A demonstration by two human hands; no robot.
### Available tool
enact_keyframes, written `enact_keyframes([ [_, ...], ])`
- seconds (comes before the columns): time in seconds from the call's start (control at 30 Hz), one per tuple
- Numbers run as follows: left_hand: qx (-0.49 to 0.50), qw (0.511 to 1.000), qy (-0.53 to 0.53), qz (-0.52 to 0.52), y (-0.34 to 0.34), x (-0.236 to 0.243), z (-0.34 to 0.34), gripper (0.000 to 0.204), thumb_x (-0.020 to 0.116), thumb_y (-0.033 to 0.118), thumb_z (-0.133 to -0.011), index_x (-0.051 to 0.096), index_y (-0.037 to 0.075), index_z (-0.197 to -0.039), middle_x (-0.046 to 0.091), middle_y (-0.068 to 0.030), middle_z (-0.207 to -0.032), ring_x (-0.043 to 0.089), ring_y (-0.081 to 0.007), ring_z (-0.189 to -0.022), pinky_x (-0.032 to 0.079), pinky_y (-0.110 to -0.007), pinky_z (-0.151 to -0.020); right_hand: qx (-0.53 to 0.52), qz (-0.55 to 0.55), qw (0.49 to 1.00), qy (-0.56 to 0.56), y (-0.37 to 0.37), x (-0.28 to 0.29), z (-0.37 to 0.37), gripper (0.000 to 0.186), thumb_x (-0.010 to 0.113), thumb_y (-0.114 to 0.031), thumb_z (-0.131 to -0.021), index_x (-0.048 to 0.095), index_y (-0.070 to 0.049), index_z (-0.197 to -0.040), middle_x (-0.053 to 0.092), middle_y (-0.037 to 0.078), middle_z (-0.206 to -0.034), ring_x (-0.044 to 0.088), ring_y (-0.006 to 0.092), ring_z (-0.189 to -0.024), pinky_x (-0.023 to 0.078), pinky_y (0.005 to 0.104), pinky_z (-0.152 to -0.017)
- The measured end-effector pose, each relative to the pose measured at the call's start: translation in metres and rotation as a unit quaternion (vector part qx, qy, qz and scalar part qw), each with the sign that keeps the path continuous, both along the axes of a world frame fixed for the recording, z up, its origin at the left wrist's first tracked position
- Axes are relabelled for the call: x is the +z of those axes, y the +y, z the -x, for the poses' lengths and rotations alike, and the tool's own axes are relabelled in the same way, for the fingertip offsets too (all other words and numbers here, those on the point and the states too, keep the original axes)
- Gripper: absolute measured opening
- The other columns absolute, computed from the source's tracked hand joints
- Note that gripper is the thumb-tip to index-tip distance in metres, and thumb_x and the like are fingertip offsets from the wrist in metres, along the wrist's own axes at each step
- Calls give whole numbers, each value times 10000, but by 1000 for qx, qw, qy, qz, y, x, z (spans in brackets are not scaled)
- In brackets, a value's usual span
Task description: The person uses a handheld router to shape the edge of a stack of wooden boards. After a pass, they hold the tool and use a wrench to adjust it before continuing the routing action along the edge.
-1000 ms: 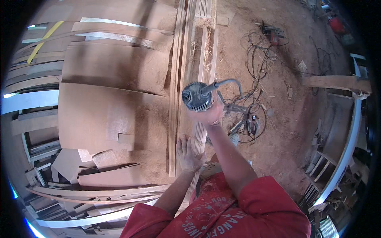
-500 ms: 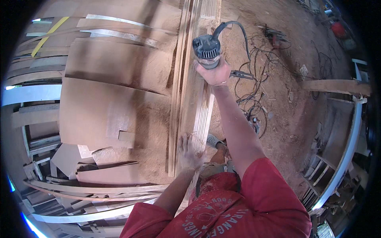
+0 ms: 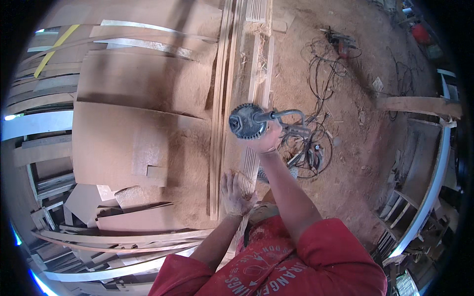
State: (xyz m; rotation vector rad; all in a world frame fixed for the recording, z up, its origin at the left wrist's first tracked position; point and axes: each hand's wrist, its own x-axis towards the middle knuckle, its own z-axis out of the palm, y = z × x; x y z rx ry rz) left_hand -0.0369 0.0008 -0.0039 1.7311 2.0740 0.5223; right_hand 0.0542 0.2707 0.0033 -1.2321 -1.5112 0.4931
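My right hand (image 3: 266, 140) is wrapped round a black handheld router (image 3: 245, 121), whose thick cord curves off its top toward the right. A dark metal bar (image 3: 296, 130) sticks out on the router's right side. Under the router lies a long wooden board (image 3: 250, 165) with several parallel grooves; the router's base and bit are hidden. Fingers spread, my left hand (image 3: 237, 193) rests flat on the near part of this board, close to my body. Wood shavings (image 3: 261, 58) lie along the board beyond the router.
Long narrow strips (image 3: 219, 98) run alongside on the left. Past them are large dusty brown sheets (image 3: 118, 133). Tangled cables (image 3: 321, 93) and another power tool (image 3: 341, 44) lie on the sawdust-covered floor at right. A wooden shelf frame (image 3: 419, 163) stands at far right.
My right hand has drawn the router toward me along the board, uncovering its far stretch with shavings. My left hand stays on the board in nearly the same place.
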Motion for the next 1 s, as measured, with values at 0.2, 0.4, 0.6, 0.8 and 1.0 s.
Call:
enact_keyframes([
  [0.2, 20, 1000, -4, 18, 1, 0, 0, 1101, 929, 359, -763, 416, -28, -1657, 347, -318, -1783, 280, -598, -1653, 314, -684, -1346, 11, -50, 999, -6, 59, -9, 3, 635, 1023, -339, -673, 786, -31, -1175, 842, 114, -997, 836, 273, -895, 684, 385, -840],
  [0.4, 30, 999, -20, 21, 1, 2, 0, 1069, 915, 435, -790, 452, 0, -1650, 377, -321, -1764, 316, -597, -1636, 333, -705, -1321, -17, -72, 997, -14, 120, -16, 7, 727, 1028, -412, -630, 749, -28, -1181, 809, 160, -926, 830, 328, -821, 681, 430, -752],
  [0.6, 32, 999, -23, 12, -2, 0, 0, 1058, 913, 429, -802, 454, 0, -1653, 365, -316, -1775, 313, -597, -1636, 323, -718, -1319, -23, -53, 998, 19, 158, -8, 14, 793, 1011, -446, -633, 722, -7, -1226, 824, 182, -956, 838, 367, -838, 687, 459, -764],
  [0.8, 43, 997, -21, 61, -2, 2, -3, 1047, 900, 461, -815, 469, -5, -1648, 367, -311, -1777, 317, -588, -1638, 336, -717, -1306, -38, -14, 999, -16, 210, 0, 8, 727, 984, -423, -647, 741, -69, -1233, 844, 156, -949, 849, 367, -877, 700, 455, -801],
  [1.0, 40, 999, -9, -5, -1, -12, -5, 1065, 897, 489, -822, 469, -36, -1643, 390, -319, -1766, 335, -581, -1630, 347, -720, -1298, -32, 49, 998, 11, 200, 13, 9, 607, 972, -407, -674, 789, -45, -1126, 853, 167, -957, 861, 337, -880, 696, 445, -815],
])
